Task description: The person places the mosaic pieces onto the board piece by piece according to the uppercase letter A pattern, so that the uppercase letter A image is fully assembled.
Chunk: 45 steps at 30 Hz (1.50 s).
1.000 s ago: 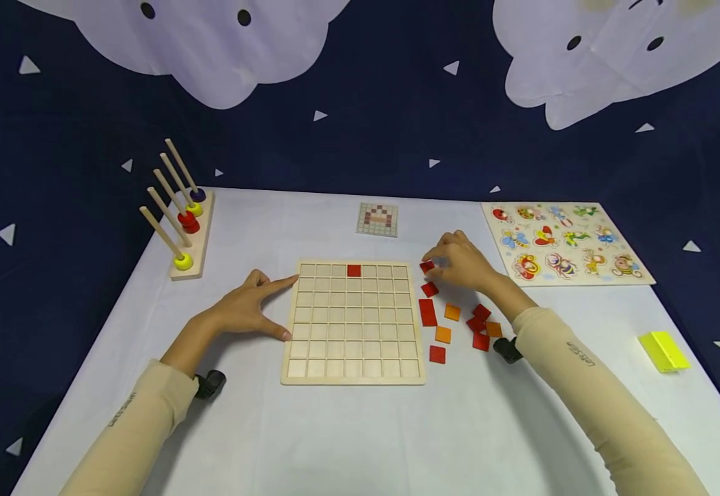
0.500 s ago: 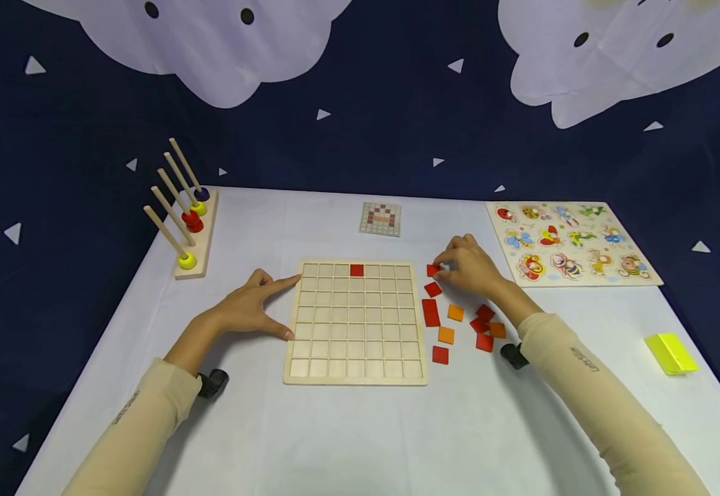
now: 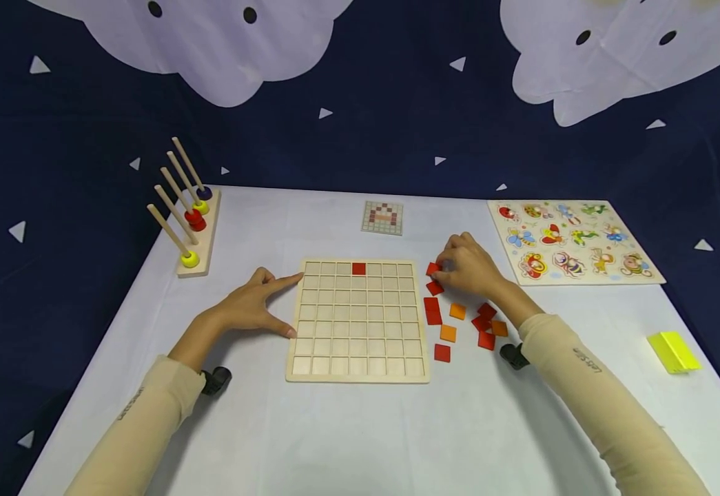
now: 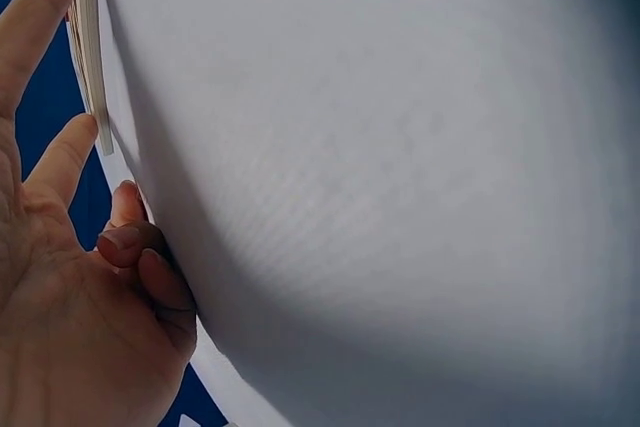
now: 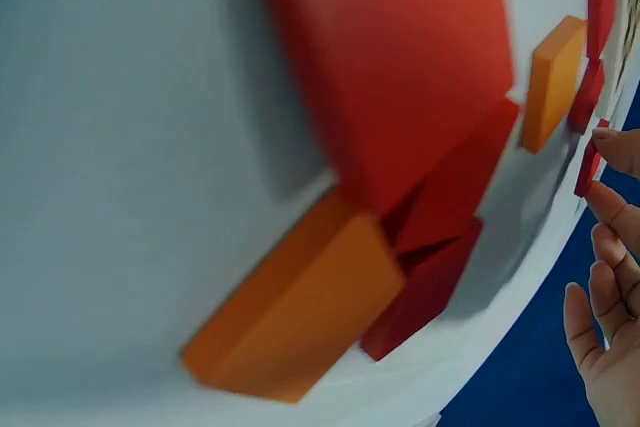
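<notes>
A square wooden grid board [image 3: 360,311] lies flat with one red tile [image 3: 359,269] in its top row. My left hand [image 3: 244,303] spreads thumb and index finger straight against the board's left edge; its other fingers are folded in the left wrist view. Beyond the board's upper right corner, my right hand [image 3: 470,267] pinches a small red square tile [image 5: 590,161] between thumb and index finger. Another red tile [image 3: 435,288] lies just below that hand. More red and orange tiles lie nearby, including a red pair [image 3: 433,311] and an orange tile [image 3: 448,334].
A small pattern card [image 3: 382,218] lies behind the board. At the left stands a peg stacker [image 3: 206,238] with coloured rings. An insect picture board [image 3: 573,242] lies at the back right, with a bright yellow block [image 3: 673,352] near the right edge.
The whole head view has shifted slightly. My right hand stays by the upper tiles with a small finger adjustment, and more of the red tile shows. The left hand keeps its place at the board.
</notes>
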Motion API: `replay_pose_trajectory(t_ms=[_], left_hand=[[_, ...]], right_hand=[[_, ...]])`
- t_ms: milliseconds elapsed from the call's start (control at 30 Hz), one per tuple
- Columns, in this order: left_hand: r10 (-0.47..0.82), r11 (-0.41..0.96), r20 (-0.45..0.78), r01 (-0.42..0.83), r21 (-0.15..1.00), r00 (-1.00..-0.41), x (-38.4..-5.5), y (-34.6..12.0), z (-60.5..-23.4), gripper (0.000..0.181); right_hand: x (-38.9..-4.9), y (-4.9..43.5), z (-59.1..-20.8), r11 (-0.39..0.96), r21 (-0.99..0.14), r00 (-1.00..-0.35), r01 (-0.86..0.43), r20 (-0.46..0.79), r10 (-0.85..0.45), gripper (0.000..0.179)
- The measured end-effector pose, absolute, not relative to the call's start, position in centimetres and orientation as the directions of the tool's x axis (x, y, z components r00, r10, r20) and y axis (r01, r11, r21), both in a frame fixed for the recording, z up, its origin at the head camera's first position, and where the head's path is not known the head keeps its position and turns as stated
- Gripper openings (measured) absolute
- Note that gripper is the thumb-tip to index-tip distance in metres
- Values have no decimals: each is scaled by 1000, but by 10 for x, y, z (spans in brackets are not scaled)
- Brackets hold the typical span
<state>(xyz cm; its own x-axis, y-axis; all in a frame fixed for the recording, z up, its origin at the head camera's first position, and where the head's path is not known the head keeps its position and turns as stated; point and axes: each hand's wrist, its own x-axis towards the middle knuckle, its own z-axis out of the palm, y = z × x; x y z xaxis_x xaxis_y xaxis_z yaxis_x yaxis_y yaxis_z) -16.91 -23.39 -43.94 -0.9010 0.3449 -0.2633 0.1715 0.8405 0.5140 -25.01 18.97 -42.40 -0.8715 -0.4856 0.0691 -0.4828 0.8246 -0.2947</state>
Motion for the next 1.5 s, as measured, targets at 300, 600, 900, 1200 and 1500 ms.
replay_pose_trajectory(t_ms=[300, 600, 900, 1200, 1500], left_hand=[[353, 837, -272, 171, 520, -895, -169, -235, -437, 113], [347, 836, -279, 160, 526, -896, -170, -234, -437, 114], [350, 833, -272, 165, 528, -896, -170, -234, -437, 114], [354, 829, -273, 164, 535, -894, -169, -233, -432, 113], [354, 830, -271, 167, 532, -895, -168, -233, -432, 112]], right_hand=[[-248, 174, -417, 791, -330, -853, -515, 101, -512, 27], [-244, 145, -411, 734, -368, -810, -572, 108, -577, 25], [-244, 118, -413, 692, -371, -771, -620, 120, -626, 25], [-241, 94, -414, 668, -372, -743, -644, 97, -662, 27], [-239, 72, -415, 656, -370, -725, -658, 77, -684, 27]])
